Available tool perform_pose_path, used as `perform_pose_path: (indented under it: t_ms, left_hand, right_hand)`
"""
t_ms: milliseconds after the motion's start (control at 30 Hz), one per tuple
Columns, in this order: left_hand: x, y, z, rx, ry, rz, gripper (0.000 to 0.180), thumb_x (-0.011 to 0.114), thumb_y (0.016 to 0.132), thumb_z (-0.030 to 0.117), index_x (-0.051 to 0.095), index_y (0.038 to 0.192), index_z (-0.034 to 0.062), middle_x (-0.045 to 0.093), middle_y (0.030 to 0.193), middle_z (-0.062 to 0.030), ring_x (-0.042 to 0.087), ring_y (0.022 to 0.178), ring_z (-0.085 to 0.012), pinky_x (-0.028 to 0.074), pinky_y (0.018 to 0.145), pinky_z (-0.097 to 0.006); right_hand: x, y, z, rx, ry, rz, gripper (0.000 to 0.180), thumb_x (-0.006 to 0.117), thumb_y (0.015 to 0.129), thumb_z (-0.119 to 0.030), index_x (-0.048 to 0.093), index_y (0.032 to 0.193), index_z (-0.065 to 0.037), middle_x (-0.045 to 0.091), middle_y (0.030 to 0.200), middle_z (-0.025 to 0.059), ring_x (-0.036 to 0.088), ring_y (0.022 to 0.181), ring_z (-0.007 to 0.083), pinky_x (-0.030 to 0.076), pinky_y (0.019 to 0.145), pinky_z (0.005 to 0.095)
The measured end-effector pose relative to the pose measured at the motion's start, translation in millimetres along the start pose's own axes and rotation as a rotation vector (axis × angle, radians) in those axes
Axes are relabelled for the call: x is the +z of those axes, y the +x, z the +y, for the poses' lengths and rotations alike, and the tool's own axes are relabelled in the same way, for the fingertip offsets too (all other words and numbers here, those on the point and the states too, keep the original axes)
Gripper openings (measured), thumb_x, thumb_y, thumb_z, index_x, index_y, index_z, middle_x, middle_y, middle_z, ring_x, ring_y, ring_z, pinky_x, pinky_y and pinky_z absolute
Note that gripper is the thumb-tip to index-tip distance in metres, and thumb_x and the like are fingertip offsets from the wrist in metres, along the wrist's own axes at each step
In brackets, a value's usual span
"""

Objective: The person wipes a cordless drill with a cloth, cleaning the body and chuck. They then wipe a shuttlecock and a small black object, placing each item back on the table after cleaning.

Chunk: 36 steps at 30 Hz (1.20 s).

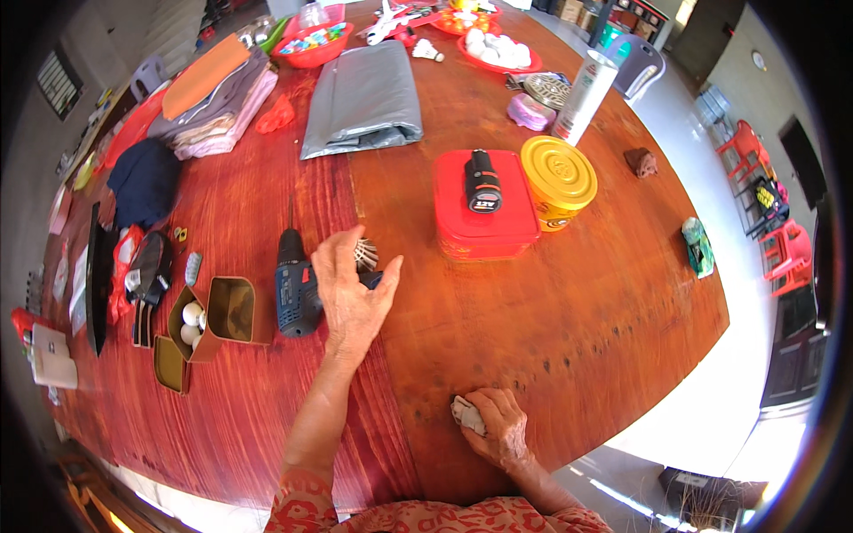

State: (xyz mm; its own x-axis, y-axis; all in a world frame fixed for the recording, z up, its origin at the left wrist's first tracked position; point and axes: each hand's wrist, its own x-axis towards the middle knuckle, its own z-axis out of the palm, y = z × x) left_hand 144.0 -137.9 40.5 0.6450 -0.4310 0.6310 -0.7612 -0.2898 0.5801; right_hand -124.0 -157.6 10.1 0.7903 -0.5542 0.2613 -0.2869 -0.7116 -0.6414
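My left hand (pixel 349 293) is open, thumb spread away from the fingers. It hovers over or rests on the handle side of a blue and black cordless drill (pixel 298 289), hiding part of it; I cannot tell whether they touch. A shuttlecock (pixel 365 255) peeks out just beyond the fingers. Near the table's front edge, my right hand (pixel 502 429) is closed round a crumpled whitish cloth (pixel 467 414), pressed to the wood. A black drill battery (pixel 482 182) lies on the lid of a red square box (pixel 487 233), beside a round tub with a yellow lid (pixel 560 173).
A brown divided container (pixel 235 311) with white balls stands left of the drill. Farther back are a grey folded plastic sheet (pixel 364 98), stacked cloths (pixel 213 107), a white tube (pixel 586 96) and red bowls (pixel 311 55). A green crumpled packet (pixel 697 247) lies by the right edge.
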Motion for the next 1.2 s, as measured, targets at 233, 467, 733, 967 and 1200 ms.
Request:
perform_pose_path:
  t_ms: [233,467,733,967,1200]
  left_hand:
    - [55,7,44,-0.221,-0.434,-0.157,0.059,0.070,0.082,0.028,0.044,0.128,0.0012,0.045,0.120,-0.0172,0.049,0.107,-0.0287,0.043,0.088,-0.039]
    - [99,-5,32,-0.495,-0.653,-0.288,0.081,0.049,0.091,0.051,0.023,0.138,-0.0099,0.033,0.137,-0.0249,0.040,0.123,-0.0317,0.036,0.101,-0.041]
    - [102,-4,51,-0.453,-0.743,-0.240,0.064,0.042,0.096,0.046,0.035,0.135,-0.0030,0.048,0.129,-0.0170,0.044,0.120,-0.0257,0.034,0.101,-0.036]
    - [78,-42,68,-0.511,-0.655,-0.252,0.059,0.044,0.097,0.041,0.035,0.136,-0.0017,0.050,0.123,-0.0095,0.047,0.108,-0.0157,0.037,0.094,-0.030]
    - [44,-80,106,-0.624,-0.972,-0.312,0.055,0.044,0.099,0.025,0.021,0.140,-0.0028,0.039,0.135,-0.0122,0.040,0.123,-0.0189,0.031,0.104,-0.033]
  right_hand:
    - [-13,7,16,-0.005,0.059,0.052,0.045,0.073,0.060,-0.005,0.060,0.103,-0.005,0.059,0.098,0.0125,0.057,0.085,0.0318,0.051,0.071,0.0387]
    - [-47,86,79,0.309,0.340,0.183,0.055,0.062,0.074,-0.004,0.044,0.126,0.002,0.057,0.105,0.0204,0.060,0.093,0.0323,0.049,0.079,0.0363]
    - [-44,151,91,0.326,0.581,0.047,0.065,0.056,0.078,-0.002,0.032,0.138,-0.002,0.061,0.107,0.0139,0.061,0.100,0.0213,0.048,0.086,0.0330]
    - [-55,122,72,0.413,0.723,0.057,0.059,0.055,0.077,0.002,0.040,0.134,-0.002,0.059,0.109,0.0122,0.059,0.100,0.0182,0.048,0.085,0.0315]
    - [-66,70,64,0.469,0.590,0.044,0.059,0.054,0.074,0.005,0.042,0.132,-0.001,0.059,0.110,0.0121,0.058,0.102,0.0180,0.047,0.087,0.0313]
